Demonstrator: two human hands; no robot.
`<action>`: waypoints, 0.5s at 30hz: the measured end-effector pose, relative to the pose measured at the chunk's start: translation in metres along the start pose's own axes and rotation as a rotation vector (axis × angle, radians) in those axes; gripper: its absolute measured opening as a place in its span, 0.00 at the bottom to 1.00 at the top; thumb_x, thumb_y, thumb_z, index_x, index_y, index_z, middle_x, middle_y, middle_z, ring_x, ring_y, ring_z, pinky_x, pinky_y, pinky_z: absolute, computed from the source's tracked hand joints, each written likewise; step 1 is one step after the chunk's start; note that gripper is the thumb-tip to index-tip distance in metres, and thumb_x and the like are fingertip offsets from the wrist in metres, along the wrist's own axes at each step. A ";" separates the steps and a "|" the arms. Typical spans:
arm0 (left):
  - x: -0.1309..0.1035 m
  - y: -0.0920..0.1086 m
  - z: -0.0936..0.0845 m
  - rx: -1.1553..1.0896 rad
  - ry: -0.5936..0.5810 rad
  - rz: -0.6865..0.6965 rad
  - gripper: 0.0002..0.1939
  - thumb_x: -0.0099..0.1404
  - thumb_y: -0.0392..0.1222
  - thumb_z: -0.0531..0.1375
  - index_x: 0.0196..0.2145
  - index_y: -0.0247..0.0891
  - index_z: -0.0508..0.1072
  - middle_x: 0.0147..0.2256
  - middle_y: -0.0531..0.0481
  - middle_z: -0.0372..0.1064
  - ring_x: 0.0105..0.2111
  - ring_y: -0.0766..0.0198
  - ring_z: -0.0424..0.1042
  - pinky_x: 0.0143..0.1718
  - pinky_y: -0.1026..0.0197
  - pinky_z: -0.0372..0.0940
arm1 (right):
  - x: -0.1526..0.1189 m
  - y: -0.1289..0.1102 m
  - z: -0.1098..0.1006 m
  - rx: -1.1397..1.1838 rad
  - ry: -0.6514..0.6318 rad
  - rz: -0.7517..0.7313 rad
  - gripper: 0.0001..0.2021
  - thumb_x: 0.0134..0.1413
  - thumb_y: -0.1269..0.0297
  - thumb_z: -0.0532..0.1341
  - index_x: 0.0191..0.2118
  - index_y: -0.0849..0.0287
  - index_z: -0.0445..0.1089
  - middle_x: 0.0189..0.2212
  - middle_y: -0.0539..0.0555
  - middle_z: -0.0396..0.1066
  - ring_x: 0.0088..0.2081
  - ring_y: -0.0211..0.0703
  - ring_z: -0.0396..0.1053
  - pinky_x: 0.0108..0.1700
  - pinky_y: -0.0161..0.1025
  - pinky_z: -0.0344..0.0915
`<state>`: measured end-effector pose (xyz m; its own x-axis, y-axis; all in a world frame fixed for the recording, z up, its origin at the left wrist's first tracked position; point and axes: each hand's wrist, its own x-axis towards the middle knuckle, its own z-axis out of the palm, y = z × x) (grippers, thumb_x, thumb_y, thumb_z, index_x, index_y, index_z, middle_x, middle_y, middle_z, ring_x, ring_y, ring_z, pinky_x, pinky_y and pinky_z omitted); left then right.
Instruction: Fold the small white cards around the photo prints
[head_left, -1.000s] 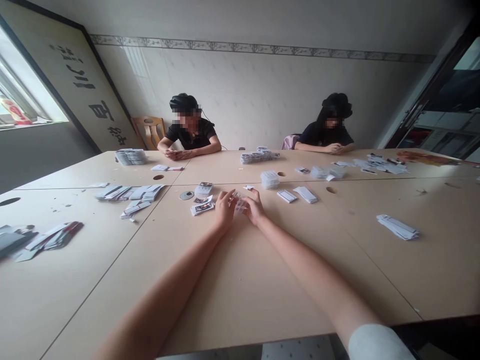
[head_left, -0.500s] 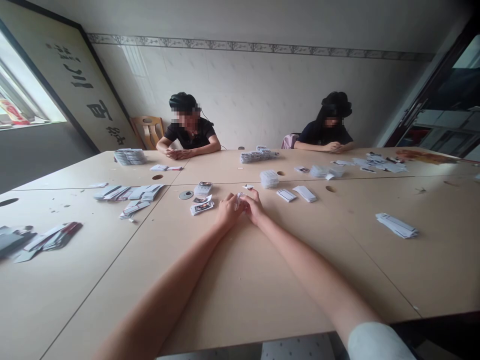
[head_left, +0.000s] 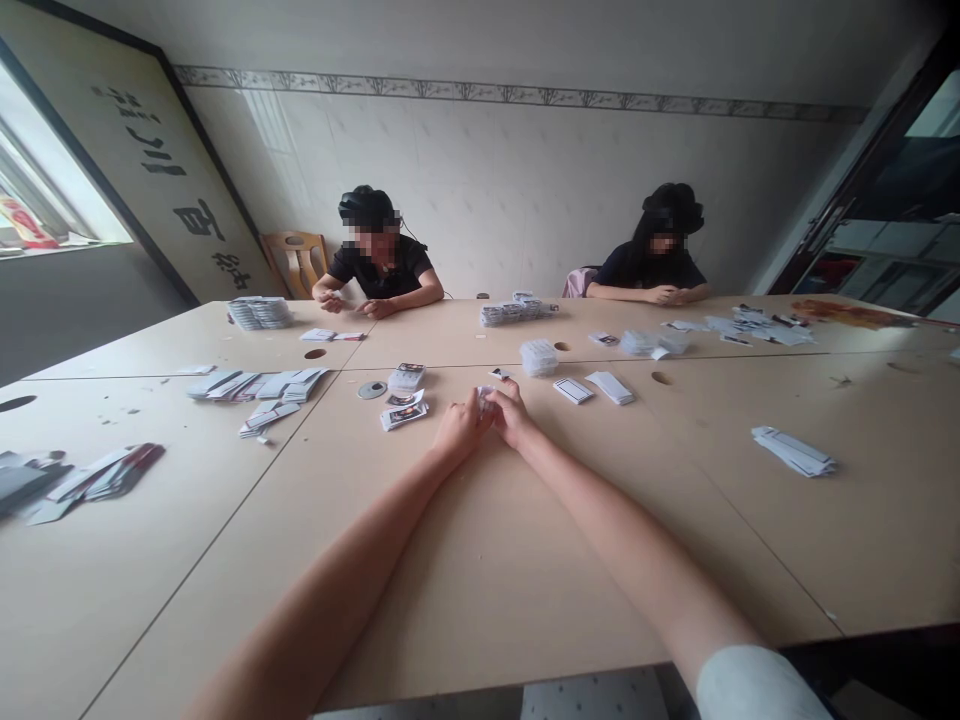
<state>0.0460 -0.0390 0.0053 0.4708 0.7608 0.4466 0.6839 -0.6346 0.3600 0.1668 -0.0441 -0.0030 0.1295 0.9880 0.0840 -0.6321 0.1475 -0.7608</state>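
My left hand [head_left: 463, 425] and my right hand [head_left: 511, 410] meet over the middle of the table, fingers closed together round a small whitish piece [head_left: 486, 396]. Fingers cover most of it, so its kind is hard to make out. Just beyond my right fingertips lies a small white scrap with a dark mark [head_left: 498, 374]. To the left of my hands sit printed cards [head_left: 405, 412], a stack of clear cases with a dark print on top [head_left: 406, 377] and a round grey disc [head_left: 371, 391]. White cards with dark borders [head_left: 573, 391] lie to the right.
Two people sit across the wide table [head_left: 600, 560]. Clear plastic cases [head_left: 539, 357] stand ahead, and a stacked row [head_left: 514, 312] lies behind them. Folded card bundles [head_left: 259, 385] spread left; another white bundle [head_left: 793, 451] lies right. Cable holes [head_left: 661, 378] pierce the tabletop.
My hands have shifted only slightly, and my fingers have changed position round the whitish piece. The person across on the left has parted their hands and raised one, holding something pale.
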 end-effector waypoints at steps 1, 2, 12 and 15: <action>0.000 0.001 0.000 0.008 -0.004 -0.003 0.12 0.66 0.42 0.54 0.45 0.34 0.63 0.33 0.42 0.76 0.30 0.56 0.76 0.29 0.62 0.62 | -0.001 -0.001 0.001 -0.001 0.008 0.004 0.31 0.34 0.69 0.65 0.48 0.50 0.54 0.26 0.41 0.69 0.29 0.37 0.68 0.31 0.33 0.63; 0.000 0.001 0.000 0.016 -0.008 -0.007 0.13 0.66 0.42 0.54 0.46 0.33 0.63 0.33 0.42 0.76 0.30 0.56 0.76 0.29 0.62 0.62 | -0.002 -0.002 0.001 -0.004 0.017 0.007 0.32 0.34 0.69 0.65 0.49 0.50 0.53 0.26 0.41 0.68 0.28 0.36 0.67 0.30 0.33 0.62; 0.000 0.000 -0.002 -0.131 -0.023 -0.063 0.11 0.65 0.41 0.55 0.44 0.37 0.63 0.35 0.46 0.76 0.31 0.59 0.76 0.29 0.64 0.63 | 0.000 0.003 0.001 -0.050 0.043 -0.006 0.30 0.36 0.68 0.63 0.49 0.48 0.53 0.27 0.41 0.68 0.29 0.37 0.68 0.30 0.33 0.63; 0.001 0.001 -0.004 -0.176 -0.024 -0.099 0.08 0.64 0.39 0.56 0.42 0.39 0.65 0.36 0.48 0.76 0.32 0.61 0.75 0.30 0.65 0.62 | 0.003 0.006 -0.001 -0.040 0.027 0.014 0.29 0.39 0.67 0.61 0.50 0.46 0.53 0.28 0.42 0.69 0.29 0.38 0.69 0.29 0.34 0.64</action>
<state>0.0450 -0.0390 0.0091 0.4205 0.8224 0.3832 0.6205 -0.5688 0.5398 0.1643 -0.0399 -0.0083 0.1418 0.9883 0.0563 -0.6030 0.1314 -0.7869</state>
